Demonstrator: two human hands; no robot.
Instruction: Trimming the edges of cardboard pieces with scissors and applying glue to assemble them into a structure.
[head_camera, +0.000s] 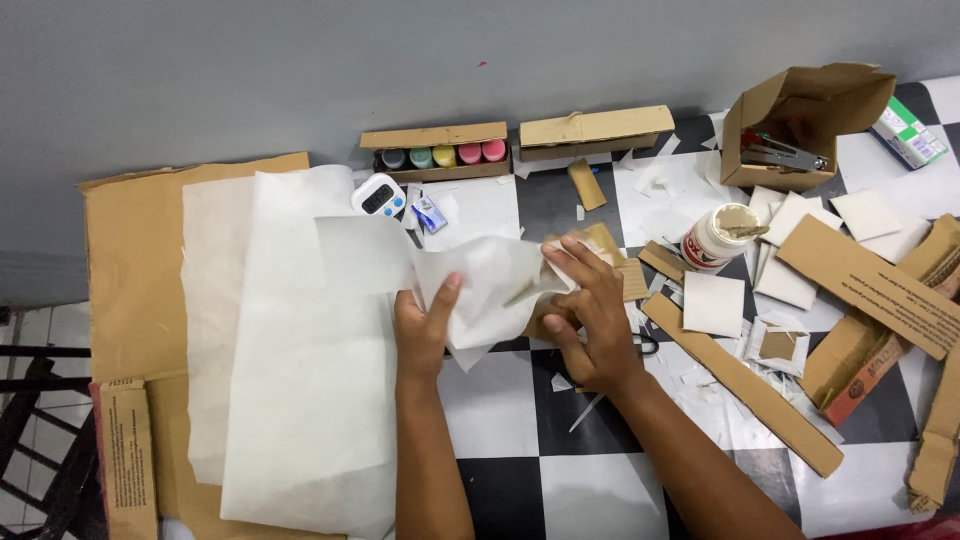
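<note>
Both forearms are reaching up from the near edge of the checkered table (560, 480). Left hand (425, 325) is pinching the lower left part of a thin white paper sheet (480, 285), thumb on top and fingers underneath. Right hand (590, 315) is pressing fingertips onto the sheet's right end, where a small cardboard piece (610, 250) is lying partly under the paper. Both hands are therefore closed on the sheet, not released.

Position: the sheet is being held just above the table, between the two hands, in front of a small white timer (380, 196) and a glue jar (715, 238).

Orientation: the sheet's long axis is running left to right across the view. Its free flat end is pointing left, toward the large white paper (300, 380) spread over a cardboard base (130, 260). Its right end is crumpling and folding around the cardboard piece.

Progress, as a judgement:
1. Cutting appears largely done; cardboard strips (740, 385), white squares (715, 303) and offcuts are lying at right.
2. Wrapping appears to be at an early stage; only one end of the sheet is folding over the cardboard piece.
3. Whether glue has been applied cannot be told.

A paint tray (440, 155) is sitting unused at the wall.
</note>
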